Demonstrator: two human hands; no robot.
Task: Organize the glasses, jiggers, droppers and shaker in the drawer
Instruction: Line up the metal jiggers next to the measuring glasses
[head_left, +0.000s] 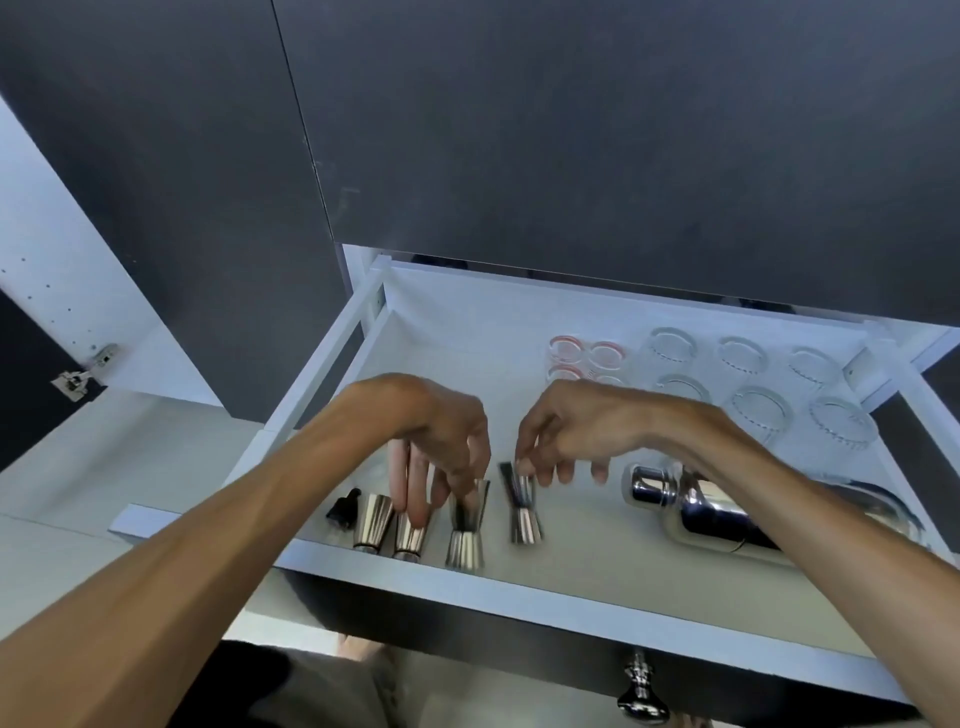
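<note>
The white drawer (519, 587) stands pulled out below me. Along its front lie several steel jiggers: a double jigger (467, 535) under my left hand (441, 441), whose fingertips touch its upper end, and another double jigger (522, 512) whose top end my right hand (566, 431) pinches. Two steel cups (371, 522) (410, 540) lie left of them, my left fingers resting on the second. A black dropper (343, 506) lies at the far left. The steel shaker (727, 512) lies on its side at the right, partly behind my right forearm. Clear glasses (753, 410) and red-rimmed shot glasses (587, 358) stand at the back.
Dark cabinet fronts (571, 130) hang over the drawer's rear. A white open cabinet side with a hinge (78, 382) is at the left. A chrome knob (641, 691) sticks out of the dark drawer front (467, 629).
</note>
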